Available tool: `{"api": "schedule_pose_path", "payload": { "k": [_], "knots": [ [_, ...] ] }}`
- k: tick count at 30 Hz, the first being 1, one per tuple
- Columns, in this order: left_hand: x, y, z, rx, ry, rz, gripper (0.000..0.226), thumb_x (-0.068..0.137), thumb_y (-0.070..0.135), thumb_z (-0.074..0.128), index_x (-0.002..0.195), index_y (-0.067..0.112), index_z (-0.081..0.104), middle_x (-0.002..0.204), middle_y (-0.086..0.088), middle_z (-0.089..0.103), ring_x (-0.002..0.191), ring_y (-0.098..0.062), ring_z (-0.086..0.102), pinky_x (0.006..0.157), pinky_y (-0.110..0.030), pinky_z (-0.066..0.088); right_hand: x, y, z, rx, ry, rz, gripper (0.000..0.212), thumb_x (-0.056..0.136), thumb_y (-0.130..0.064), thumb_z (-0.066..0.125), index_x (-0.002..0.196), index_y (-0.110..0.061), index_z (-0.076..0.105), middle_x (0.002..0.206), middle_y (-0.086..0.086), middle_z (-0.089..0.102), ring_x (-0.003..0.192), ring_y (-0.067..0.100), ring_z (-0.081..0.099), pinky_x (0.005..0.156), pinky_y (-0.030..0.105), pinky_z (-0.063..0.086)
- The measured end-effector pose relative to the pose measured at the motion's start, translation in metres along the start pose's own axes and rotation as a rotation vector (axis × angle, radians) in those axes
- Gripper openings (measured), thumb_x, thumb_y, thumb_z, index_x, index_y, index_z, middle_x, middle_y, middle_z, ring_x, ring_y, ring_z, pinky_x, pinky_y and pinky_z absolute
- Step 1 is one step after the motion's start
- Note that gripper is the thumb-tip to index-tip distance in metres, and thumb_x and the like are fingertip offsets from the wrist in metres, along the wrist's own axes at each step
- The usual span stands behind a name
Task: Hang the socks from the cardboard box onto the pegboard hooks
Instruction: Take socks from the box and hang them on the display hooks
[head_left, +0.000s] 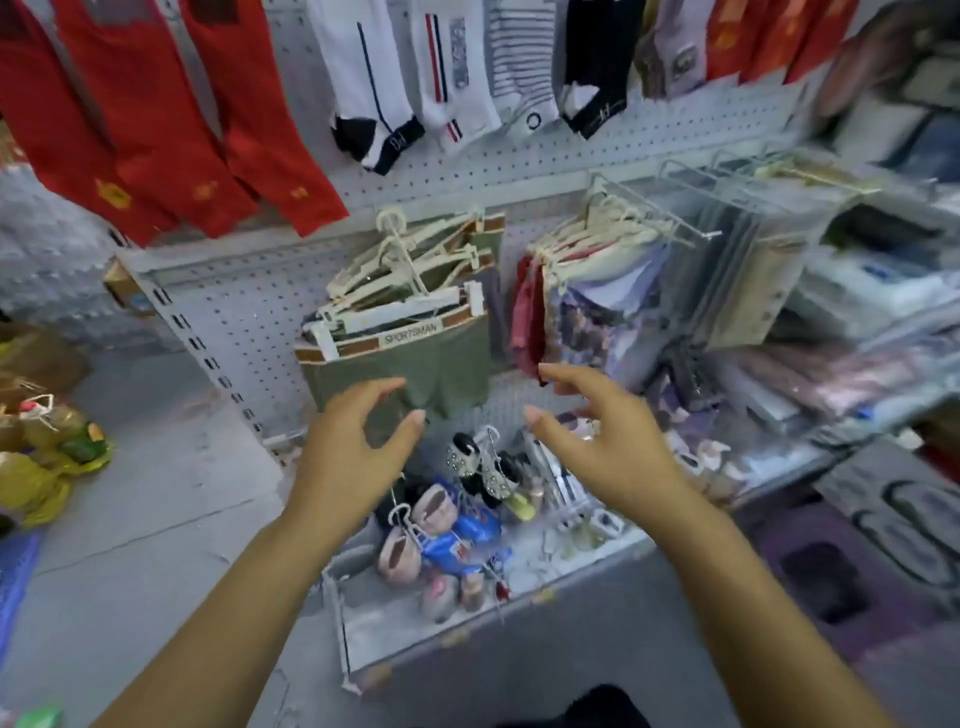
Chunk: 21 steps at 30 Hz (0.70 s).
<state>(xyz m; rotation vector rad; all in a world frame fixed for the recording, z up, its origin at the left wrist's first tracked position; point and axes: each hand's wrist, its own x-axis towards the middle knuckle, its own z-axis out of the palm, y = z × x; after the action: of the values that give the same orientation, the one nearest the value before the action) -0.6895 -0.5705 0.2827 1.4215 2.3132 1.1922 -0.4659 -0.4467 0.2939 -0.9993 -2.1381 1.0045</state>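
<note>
Both my hands are held out in front of the white pegboard (249, 312), and neither holds anything. My left hand (358, 441) is open with relaxed fingers in front of green underwear on hangers (405, 332). My right hand (597, 436) is open too, thumb and fingers spread, just right of it. Red socks (156, 130) and white, striped and black socks (467, 78) hang from hooks along the top of the board. No cardboard box with socks shows clearly; only a box corner (122, 288) peeks out behind the board's left edge.
Below my hands a white shelf (415, 639) holds small pink, blue and black items on hangers. More clothes hang on a hook arm (597, 260) to the right, beside bagged goods (857, 312). Grey floor lies to the left, with yellow-green bags (47, 457).
</note>
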Motion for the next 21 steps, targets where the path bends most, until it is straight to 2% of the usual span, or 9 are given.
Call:
{"api": "schedule_pose_path", "payload": {
  "k": [3, 6, 8, 10, 12, 15, 18, 21],
  "knots": [
    [-0.024, 0.006, 0.047, -0.038, -0.096, -0.024, 0.039, 0.091, 0.038, 0.070, 0.129, 0.029, 0.065, 0.128, 0.010, 0.065, 0.119, -0.010, 0.058, 0.101, -0.031, 0.046, -0.042, 0.051, -0.014, 0.096, 0.052, 0.145, 0.046, 0.088, -0.045, 0.071, 0.131, -0.034, 0.061, 0.124, -0.018, 0.061, 0.115, -0.004, 0.057, 0.098, 0.025, 0.050],
    [-0.040, 0.024, 0.099, -0.112, -0.135, -0.081, 0.034, 0.092, 0.035, 0.071, 0.125, 0.030, 0.066, 0.125, 0.006, 0.066, 0.114, -0.012, 0.061, 0.089, -0.020, 0.047, -0.081, 0.102, -0.046, 0.135, 0.073, 0.282, 0.042, 0.087, -0.043, 0.073, 0.127, -0.035, 0.062, 0.123, -0.019, 0.063, 0.114, -0.002, 0.059, 0.098, 0.028, 0.051],
    [-0.048, 0.042, 0.137, -0.131, -0.174, -0.098, 0.033, 0.093, 0.034, 0.070, 0.125, 0.029, 0.067, 0.125, 0.006, 0.066, 0.115, -0.012, 0.061, 0.092, -0.024, 0.048, -0.103, 0.134, -0.078, 0.099, 0.077, 0.334, 0.043, 0.086, -0.044, 0.073, 0.127, -0.035, 0.063, 0.125, -0.018, 0.063, 0.113, 0.000, 0.061, 0.097, 0.029, 0.052],
    [-0.055, 0.065, 0.178, -0.130, -0.215, -0.090, 0.034, 0.093, 0.034, 0.070, 0.126, 0.027, 0.067, 0.126, 0.007, 0.066, 0.119, -0.012, 0.059, 0.100, -0.035, 0.048, -0.123, 0.166, -0.116, 0.031, 0.069, 0.373, 0.044, 0.087, -0.045, 0.072, 0.128, -0.034, 0.061, 0.126, -0.019, 0.063, 0.112, 0.000, 0.060, 0.094, 0.023, 0.050],
    [-0.063, 0.092, 0.221, -0.139, -0.252, -0.091, 0.033, 0.093, 0.031, 0.070, 0.125, 0.024, 0.068, 0.125, 0.006, 0.066, 0.115, -0.009, 0.058, 0.098, -0.030, 0.045, -0.143, 0.196, -0.156, -0.031, 0.075, 0.422, 0.047, 0.087, -0.044, 0.072, 0.131, -0.033, 0.060, 0.126, -0.019, 0.062, 0.112, 0.000, 0.058, 0.090, 0.013, 0.045],
    [-0.072, 0.135, 0.286, -0.154, -0.302, -0.082, 0.029, 0.091, 0.026, 0.071, 0.121, 0.023, 0.069, 0.117, 0.003, 0.067, 0.110, -0.014, 0.061, 0.094, -0.032, 0.046, -0.173, 0.236, -0.216, -0.079, 0.113, 0.499, 0.048, 0.087, -0.048, 0.070, 0.132, -0.032, 0.060, 0.127, -0.020, 0.061, 0.111, -0.002, 0.057, 0.091, 0.014, 0.044],
    [-0.076, 0.177, 0.346, -0.151, -0.376, -0.065, 0.031, 0.091, 0.029, 0.073, 0.121, 0.025, 0.069, 0.110, 0.006, 0.064, 0.109, -0.015, 0.060, 0.090, -0.027, 0.043, -0.197, 0.270, -0.267, -0.078, 0.164, 0.584, 0.041, 0.090, -0.042, 0.071, 0.128, -0.031, 0.062, 0.117, -0.025, 0.061, 0.100, -0.013, 0.056, 0.083, 0.001, 0.038],
    [-0.070, 0.221, 0.394, -0.144, -0.507, 0.003, 0.028, 0.092, 0.028, 0.071, 0.119, 0.030, 0.067, 0.116, 0.015, 0.064, 0.114, -0.007, 0.057, 0.092, -0.020, 0.041, -0.217, 0.297, -0.310, -0.065, 0.226, 0.665, 0.039, 0.089, -0.044, 0.071, 0.126, -0.035, 0.061, 0.110, -0.031, 0.058, 0.099, -0.018, 0.055, 0.082, 0.003, 0.040]
  ]
}}
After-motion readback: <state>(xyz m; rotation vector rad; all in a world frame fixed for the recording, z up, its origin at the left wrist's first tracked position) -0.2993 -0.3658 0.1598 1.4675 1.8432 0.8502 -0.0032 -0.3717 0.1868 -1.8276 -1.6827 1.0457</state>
